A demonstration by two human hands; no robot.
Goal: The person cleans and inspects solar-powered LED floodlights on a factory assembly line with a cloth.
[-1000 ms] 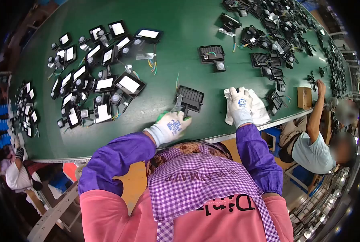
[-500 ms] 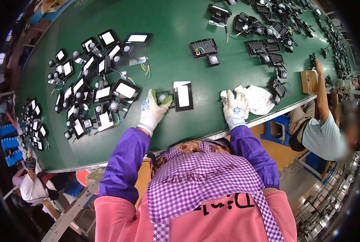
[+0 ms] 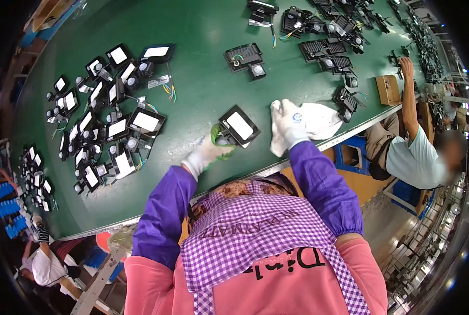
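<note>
A small black floodlight [image 3: 239, 126] with a white panel sits tilted before me, its panel facing up. My left hand [image 3: 211, 150], in a white glove with green fingertips, is closed around the motion sensor on the light's near-left side, mostly covering it. To the right of the light, my gloved right hand [image 3: 290, 124] grips a bunched white cloth [image 3: 321, 121]. One end of the cloth shows beneath the fingers, and the rest spreads right over the green table [image 3: 192, 110]. The cloth and the light are apart.
Many similar floodlights [image 3: 144, 122] crowd the left. Another lies back-up [image 3: 243, 56] farther away, near piles of black lights [image 3: 321, 50] at the right. A co-worker's arm [image 3: 410, 97] reaches past a cardboard box [image 3: 388, 90]. Blue stools [image 3: 352, 156] stand beside the table's edge.
The floodlight has turned from upright to slanted in my left hand's hold. My right hand has gathered up the cloth and drawn it slightly toward the light. The whole view has shifted.
</note>
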